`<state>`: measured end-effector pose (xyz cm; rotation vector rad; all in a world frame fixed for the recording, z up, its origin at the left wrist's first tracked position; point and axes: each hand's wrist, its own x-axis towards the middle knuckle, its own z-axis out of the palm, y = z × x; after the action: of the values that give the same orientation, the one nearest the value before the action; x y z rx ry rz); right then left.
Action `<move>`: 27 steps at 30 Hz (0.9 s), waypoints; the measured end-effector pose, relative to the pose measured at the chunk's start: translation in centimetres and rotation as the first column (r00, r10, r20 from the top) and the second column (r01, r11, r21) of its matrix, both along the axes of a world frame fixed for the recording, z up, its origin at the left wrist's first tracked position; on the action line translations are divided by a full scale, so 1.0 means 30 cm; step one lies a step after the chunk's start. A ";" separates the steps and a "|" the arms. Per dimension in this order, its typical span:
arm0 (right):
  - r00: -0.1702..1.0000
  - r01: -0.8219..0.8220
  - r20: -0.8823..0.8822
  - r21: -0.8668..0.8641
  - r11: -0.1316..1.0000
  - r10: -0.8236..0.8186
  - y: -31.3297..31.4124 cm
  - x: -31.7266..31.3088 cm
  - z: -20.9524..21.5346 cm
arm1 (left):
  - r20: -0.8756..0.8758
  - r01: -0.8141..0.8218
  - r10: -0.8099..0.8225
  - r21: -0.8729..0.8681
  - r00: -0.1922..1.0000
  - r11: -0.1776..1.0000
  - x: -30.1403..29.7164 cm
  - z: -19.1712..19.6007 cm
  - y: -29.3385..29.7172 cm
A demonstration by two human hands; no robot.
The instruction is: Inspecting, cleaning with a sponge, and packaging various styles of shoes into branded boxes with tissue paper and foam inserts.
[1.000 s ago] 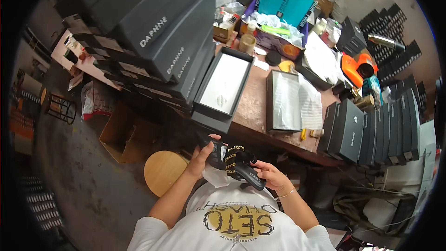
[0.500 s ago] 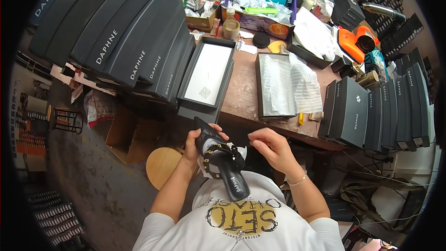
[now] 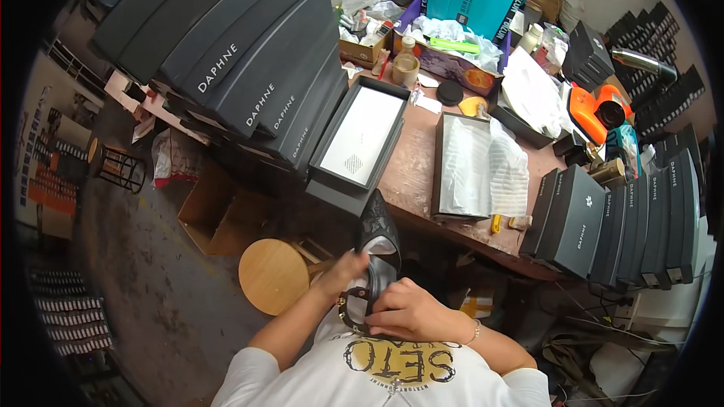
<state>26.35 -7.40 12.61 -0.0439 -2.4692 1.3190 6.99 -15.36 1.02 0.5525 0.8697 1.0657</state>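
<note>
While my left hand cradles the black shoe from beneath, toe aimed at the open box; my right hand closes over its strap, steadying it above the worktop edge.

left arm: bare forearm rises from the lower edge, angled up and to the right, elbow bent.
left hand: fingers curled shut in a grip, knuckles up.
right arm: forearm comes in from the lower right, a thin bracelet on the wrist.
right hand: palm down, fingers bent and pinching, just below the left hand, close to the chest.
</note>
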 end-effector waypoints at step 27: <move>0.825 0.532 -0.190 0.577 0.620 -0.531 0.511 0.169 -0.364 | 0.023 0.041 -0.034 -0.448 0.999 0.893 0.378 0.138 0.358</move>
<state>31.41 7.93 1.70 -0.5743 -2.4643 0.2362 18.32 -4.62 5.16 0.1702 1.0488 0.7946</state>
